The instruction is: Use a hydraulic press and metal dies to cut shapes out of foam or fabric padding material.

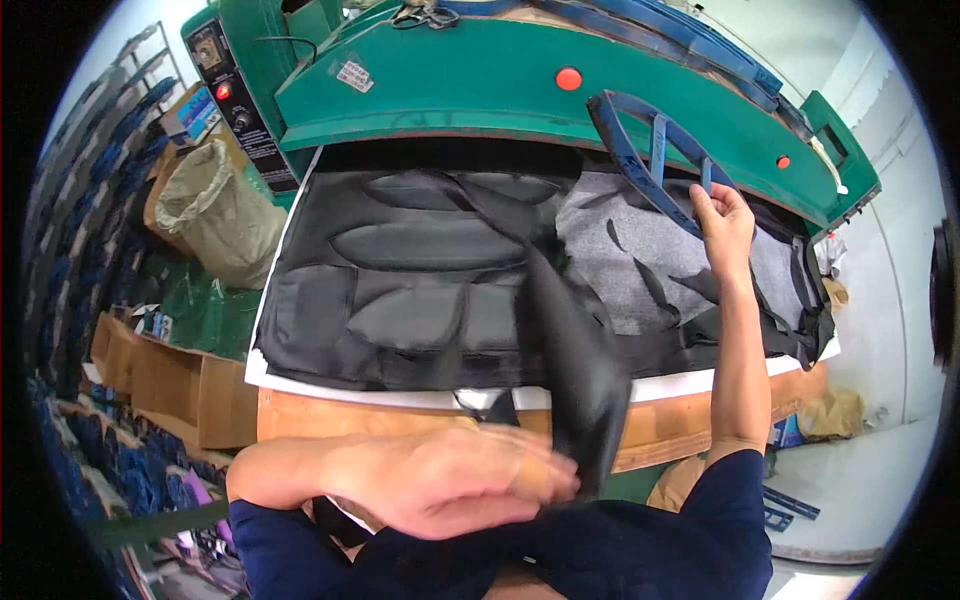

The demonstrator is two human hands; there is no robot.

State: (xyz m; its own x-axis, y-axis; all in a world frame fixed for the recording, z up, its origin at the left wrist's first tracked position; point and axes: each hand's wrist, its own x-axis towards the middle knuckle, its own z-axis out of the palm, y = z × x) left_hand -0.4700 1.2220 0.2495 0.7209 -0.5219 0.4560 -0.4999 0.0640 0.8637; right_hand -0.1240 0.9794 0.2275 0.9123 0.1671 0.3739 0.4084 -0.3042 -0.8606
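Observation:
My right hand (725, 222) is closed on a blue cutting die (657, 150), a long pointed metal frame with crossbars, and holds it tilted above the far right of the material. At the near edge, my left hand (475, 482) is blurred by motion. Its fingers close on the near end of a black leather-like piece (575, 365), which is lifted and stretches back over the sheet. Beneath lies black sheet material (430, 245) with several leaf-shaped outlines in it. To the right, a grey fabric area (625, 270) shows with dark slits and loose black strips.
A green press (450, 95) with red buttons spans the far side, with scissors (425, 17) and more blue dies (690, 50) on top. The sheet rests on a white board (400, 395) over a wooden table edge (330, 415). Left stand a sack (215, 205) and cardboard box (190, 390).

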